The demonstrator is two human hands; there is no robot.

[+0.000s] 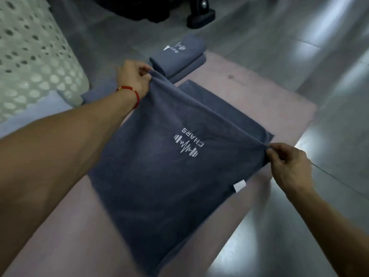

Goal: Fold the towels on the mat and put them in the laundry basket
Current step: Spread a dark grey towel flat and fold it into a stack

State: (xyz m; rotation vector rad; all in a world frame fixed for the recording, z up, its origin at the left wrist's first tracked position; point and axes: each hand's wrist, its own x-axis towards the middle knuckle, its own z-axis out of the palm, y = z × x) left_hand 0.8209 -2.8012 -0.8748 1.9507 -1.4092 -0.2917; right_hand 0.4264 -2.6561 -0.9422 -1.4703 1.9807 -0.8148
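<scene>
A dark blue-grey towel [159, 176] with a white "CHARS" logo and a small white tag hangs stretched above the pink mat [259, 96]. My left hand [133, 78] pinches its far left corner. My right hand [287, 162] pinches the opposite corner at the right. The towel's lower part droops toward me over the mat. Under its far edge another flat layer of the same cloth [201, 94] lies on the mat. A white perforated laundry basket [34, 60] stands at the left.
A stack of folded blue-grey towels [179, 56] sits at the mat's far end. Another blue towel piece [89, 95] lies by the basket's base. Black equipment feet [201, 17] stand on the glossy grey floor behind.
</scene>
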